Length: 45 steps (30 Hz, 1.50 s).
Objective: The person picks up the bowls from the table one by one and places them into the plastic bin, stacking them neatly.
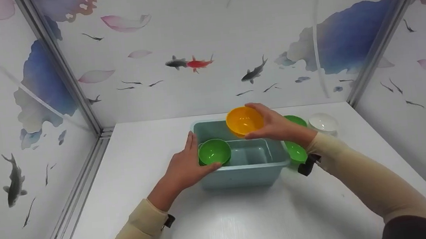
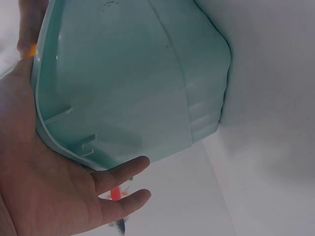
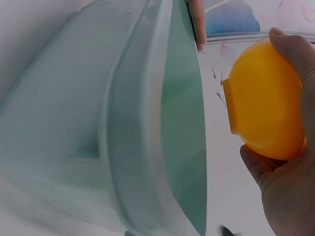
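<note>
My right hand grips a yellow-orange bowl by its side, above the back part of a light blue-green plastic bin. In the right wrist view the bowl is held between thumb and fingers, higher than the bin's rim. My left hand rests against the bin's left front corner, its fingers straight along the outside and the thumb along the front rim. In the left wrist view two fingers stretch past the bin's wall. Inside the bin, at the left, sits a green bowl.
Right of the bin stand green bowls, partly hidden behind my right hand and wrist. A white bowl stands farther right. The white table is bounded by printed panels at the back and sides.
</note>
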Motion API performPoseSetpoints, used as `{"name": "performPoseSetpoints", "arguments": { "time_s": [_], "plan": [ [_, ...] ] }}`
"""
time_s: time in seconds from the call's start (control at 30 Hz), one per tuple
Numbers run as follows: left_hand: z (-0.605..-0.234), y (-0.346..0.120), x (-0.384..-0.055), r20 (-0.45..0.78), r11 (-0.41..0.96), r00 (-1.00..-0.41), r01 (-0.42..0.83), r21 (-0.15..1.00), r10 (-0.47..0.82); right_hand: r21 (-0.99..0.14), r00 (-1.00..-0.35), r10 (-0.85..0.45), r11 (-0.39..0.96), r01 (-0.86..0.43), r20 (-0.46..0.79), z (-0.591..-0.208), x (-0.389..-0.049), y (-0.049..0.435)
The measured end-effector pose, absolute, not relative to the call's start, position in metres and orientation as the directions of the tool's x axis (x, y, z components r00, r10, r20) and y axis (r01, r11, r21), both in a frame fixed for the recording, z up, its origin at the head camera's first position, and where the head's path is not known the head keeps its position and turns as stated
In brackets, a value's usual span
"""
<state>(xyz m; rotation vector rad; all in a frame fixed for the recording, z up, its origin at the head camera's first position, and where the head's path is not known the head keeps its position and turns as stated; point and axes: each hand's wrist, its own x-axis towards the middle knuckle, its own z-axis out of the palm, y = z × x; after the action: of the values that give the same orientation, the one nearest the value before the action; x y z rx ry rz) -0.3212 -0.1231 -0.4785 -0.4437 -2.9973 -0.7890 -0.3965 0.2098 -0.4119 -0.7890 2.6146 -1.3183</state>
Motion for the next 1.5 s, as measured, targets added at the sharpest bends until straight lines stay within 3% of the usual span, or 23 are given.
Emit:
{"name": "performPoseSetpoints", "arguments": {
  "time_s": [0.8, 1.5],
  "plan": [
    [-0.479, -0.123, -0.321, 0.070, 0.837, -0.963, 0.263, 0.480, 0.262, -0.759, -0.772, -0.623, 0.441, -0.478, 0.125, -0.408, -0.428, 0.175],
    [-0.481, -0.124, -0.322, 0.063, 0.839, -0.966, 0.251, 0.482, 0.252, -0.720, -0.748, -0.648, 0.451, -0.527, 0.142, -0.407, -0.455, 0.161]
  ]
}}
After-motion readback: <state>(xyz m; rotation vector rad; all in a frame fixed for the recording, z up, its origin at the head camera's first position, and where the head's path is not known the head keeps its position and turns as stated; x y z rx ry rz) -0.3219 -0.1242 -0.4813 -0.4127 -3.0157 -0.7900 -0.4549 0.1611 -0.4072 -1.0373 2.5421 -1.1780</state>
